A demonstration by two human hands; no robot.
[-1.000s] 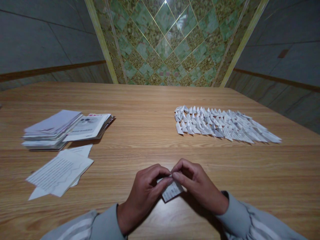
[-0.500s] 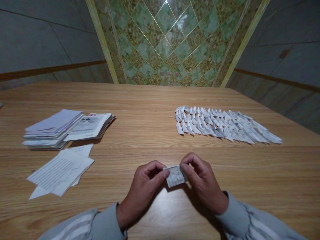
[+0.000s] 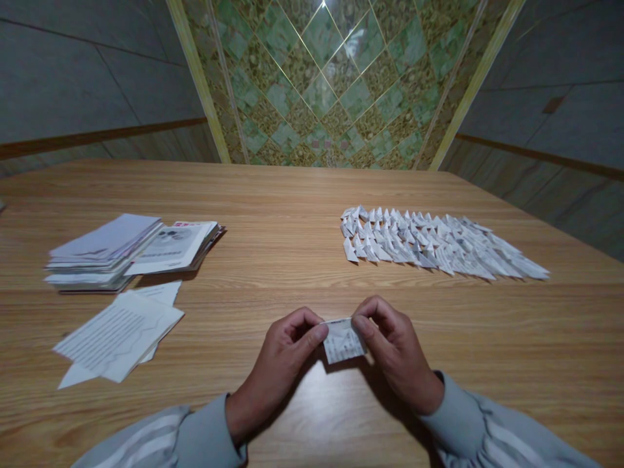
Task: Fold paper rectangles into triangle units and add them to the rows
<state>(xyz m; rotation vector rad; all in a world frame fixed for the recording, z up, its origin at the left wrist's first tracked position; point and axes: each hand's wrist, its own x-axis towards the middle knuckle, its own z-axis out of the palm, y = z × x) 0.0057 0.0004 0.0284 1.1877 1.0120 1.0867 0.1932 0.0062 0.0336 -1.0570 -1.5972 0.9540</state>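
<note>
I pinch the slip (image 3: 342, 340) between my left hand (image 3: 283, 364) and right hand (image 3: 397, 354). Uneven pressure could skew the crease, or tear the thin paper.

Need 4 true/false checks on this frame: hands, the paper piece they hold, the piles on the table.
1. The left hand and right hand pinch one small printed paper piece between them. True.
2. The folded pieces lie in rows at the right of the table. True.
3. Everything at the left is folded small too. False: a paper stack and loose sheets lie flat there.
4. The paper piece lies untouched. False: fingertips of both hands grip it.
</note>
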